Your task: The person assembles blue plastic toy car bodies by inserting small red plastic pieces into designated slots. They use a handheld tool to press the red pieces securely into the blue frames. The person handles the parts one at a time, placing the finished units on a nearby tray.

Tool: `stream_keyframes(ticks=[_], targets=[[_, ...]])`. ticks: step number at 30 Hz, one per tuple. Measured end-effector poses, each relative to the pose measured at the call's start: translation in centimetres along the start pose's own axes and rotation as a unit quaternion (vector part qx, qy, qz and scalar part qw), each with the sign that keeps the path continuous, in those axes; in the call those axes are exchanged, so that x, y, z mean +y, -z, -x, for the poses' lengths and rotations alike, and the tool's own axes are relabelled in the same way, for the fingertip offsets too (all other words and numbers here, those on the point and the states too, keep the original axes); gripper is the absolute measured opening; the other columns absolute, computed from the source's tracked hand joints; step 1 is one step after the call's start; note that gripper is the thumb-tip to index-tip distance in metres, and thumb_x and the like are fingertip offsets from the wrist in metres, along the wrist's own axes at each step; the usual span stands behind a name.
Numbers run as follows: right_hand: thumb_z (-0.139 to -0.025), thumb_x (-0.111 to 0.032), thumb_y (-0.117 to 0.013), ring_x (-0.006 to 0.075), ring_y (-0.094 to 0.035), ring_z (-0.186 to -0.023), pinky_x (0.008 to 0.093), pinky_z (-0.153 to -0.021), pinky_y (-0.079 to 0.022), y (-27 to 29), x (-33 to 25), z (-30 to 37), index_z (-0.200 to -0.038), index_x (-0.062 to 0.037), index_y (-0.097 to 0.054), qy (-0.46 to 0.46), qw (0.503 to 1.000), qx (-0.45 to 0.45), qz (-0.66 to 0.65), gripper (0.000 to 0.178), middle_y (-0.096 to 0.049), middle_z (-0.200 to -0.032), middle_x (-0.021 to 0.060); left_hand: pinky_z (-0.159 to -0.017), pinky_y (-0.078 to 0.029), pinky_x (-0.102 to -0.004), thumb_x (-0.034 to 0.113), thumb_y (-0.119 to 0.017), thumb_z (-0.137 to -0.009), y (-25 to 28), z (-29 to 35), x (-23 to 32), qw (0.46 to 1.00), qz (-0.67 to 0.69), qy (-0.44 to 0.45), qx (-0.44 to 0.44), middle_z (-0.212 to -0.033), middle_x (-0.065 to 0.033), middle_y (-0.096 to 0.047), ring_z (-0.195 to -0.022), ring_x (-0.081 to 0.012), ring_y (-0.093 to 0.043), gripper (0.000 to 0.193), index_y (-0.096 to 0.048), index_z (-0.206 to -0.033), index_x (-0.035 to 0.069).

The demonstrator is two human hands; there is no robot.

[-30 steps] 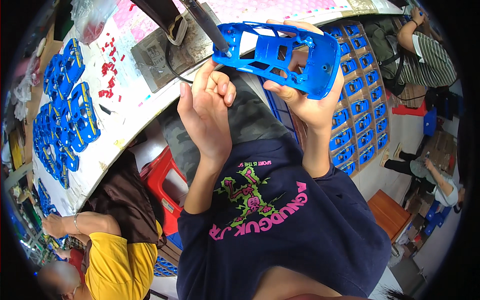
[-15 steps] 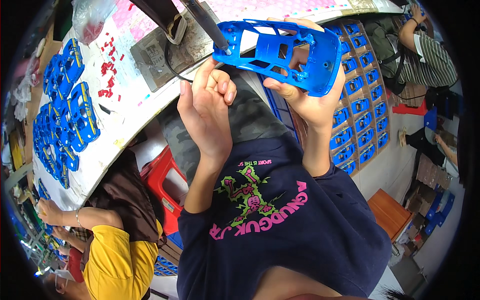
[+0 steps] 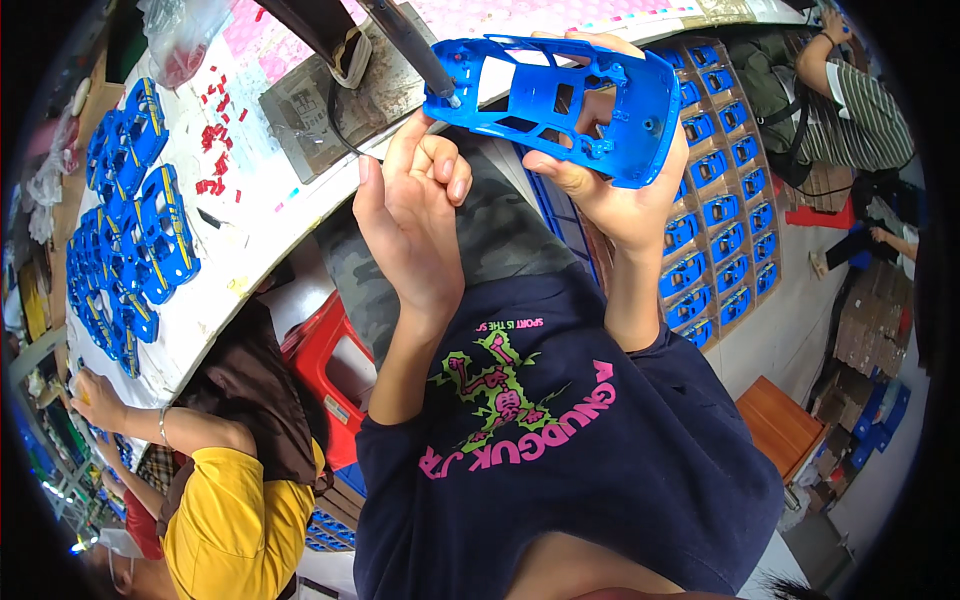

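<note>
A blue plastic toy car body shell (image 3: 540,95) is held tilted, hollow inside facing up, beyond my lap. My right hand (image 3: 625,195) grips its wide right end, thumb at the near edge and fingers behind the far side. My left hand (image 3: 420,225) is palm up, thumb apart, index finger stretched to the shell's narrow left end, the other fingers loosely curled. That fingertip is partly hidden by the shell. A dark metal rod (image 3: 415,50) slants down from above, its pale tip at the inside of the shell's left end, beside a small red piece.
Small red pieces (image 3: 215,135) lie scattered on the white table (image 3: 250,225). Blue car parts with yellow stripes (image 3: 150,230) pile at the left. Cardboard trays of blue shells (image 3: 715,190) stand at right. A co-worker in a yellow shirt (image 3: 240,510) sits beside a red stool (image 3: 335,370).
The shell and my right hand have shifted very slightly left and up. My left hand is almost still. The co-worker's arm at left and a person at far right have moved.
</note>
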State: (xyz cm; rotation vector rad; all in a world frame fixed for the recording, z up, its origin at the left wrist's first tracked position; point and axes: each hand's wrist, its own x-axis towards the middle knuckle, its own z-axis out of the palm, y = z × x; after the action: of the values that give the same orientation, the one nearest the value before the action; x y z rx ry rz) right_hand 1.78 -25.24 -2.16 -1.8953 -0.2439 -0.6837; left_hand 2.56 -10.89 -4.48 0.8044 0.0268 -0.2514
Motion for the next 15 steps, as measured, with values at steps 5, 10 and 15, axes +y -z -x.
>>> stream_keyframes(ticks=[5, 10, 15], targets=[[-0.055, -0.022, -0.079, 0.0031, -0.039, -0.050, 0.0155, -0.045, -0.028, -0.25, -0.17, 0.21, -0.108, 0.0048, -0.045, -0.020, 1.000, 0.018, 0.002, 0.068, -0.045, -0.057, -0.0027, -0.062, -0.027, -0.0233, 0.049, -0.023, -0.083, -0.12, -0.03, 0.06, 1.000, -0.004, 0.000, 0.007, -0.073, -0.0044, -0.031, -0.066, -0.0132, -0.031, 0.070, -0.030, -0.116, -0.013], [-0.054, -0.023, -0.079, 0.0031, -0.038, -0.049, 0.0155, -0.046, -0.028, -0.28, -0.29, -0.05, -0.105, 0.0053, -0.046, -0.009, 1.000, 0.013, 0.017, 0.067, -0.045, -0.057, -0.0028, -0.062, -0.027, -0.0233, 0.049, -0.023, -0.083, -0.20, -0.18, 0.18, 1.000, -0.010, -0.001, -0.004, -0.073, -0.0044, -0.031, -0.065, -0.0133, -0.031, 0.071, -0.029, -0.116, -0.013], [-0.055, -0.024, -0.079, 0.0030, -0.038, -0.049, 0.0155, -0.045, -0.028, -0.19, -0.29, 0.15, -0.106, 0.0052, -0.046, -0.015, 1.000, 0.011, 0.024, 0.067, -0.045, -0.058, -0.0029, -0.062, -0.027, -0.0233, 0.049, -0.023, -0.083, 0.08, 0.07, 0.02, 1.000, -0.007, -0.001, -0.005, -0.073, -0.0043, -0.032, -0.065, -0.0131, -0.031, 0.071, -0.029, -0.117, -0.013]])
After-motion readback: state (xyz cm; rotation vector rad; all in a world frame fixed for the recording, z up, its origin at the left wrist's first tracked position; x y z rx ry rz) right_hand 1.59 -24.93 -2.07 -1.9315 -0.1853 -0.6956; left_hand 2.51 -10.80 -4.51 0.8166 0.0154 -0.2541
